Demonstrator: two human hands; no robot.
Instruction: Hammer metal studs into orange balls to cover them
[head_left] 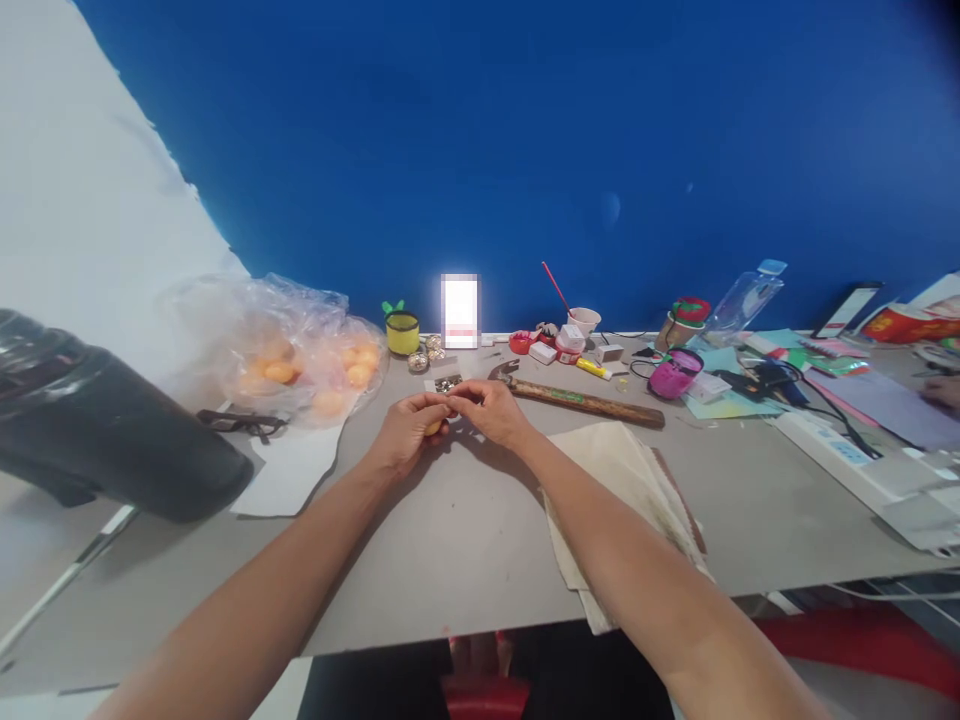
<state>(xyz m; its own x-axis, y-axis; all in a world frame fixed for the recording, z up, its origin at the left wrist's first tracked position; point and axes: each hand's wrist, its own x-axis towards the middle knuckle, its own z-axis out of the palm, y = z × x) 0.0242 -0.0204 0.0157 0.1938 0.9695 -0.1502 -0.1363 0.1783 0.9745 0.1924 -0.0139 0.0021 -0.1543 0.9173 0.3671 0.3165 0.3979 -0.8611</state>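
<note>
Over the middle of the grey table (465,540), both hands meet with their fingertips together. My left hand (411,425) is closed around a small yellow-orange thing (433,427), mostly covered by the fingers, so its kind is unclear. My right hand (491,408) pinches with thumb and forefinger right at the left fingertips; whatever is between them is too small to name. Just behind the hands lies a small packet of shiny metallic bits (448,383). A claw hammer (589,403) with a wooden handle rests to the right of my right hand.
Left stand a dark cylinder (120,420), glasses (244,422) and a clear bag of oranges (300,350). A cream cloth (622,480) lies under my right forearm. Along the blue wall are a yellow pouch (403,335), a paper cup (584,320) and a plastic bottle (750,300). A power strip (832,450) sits right.
</note>
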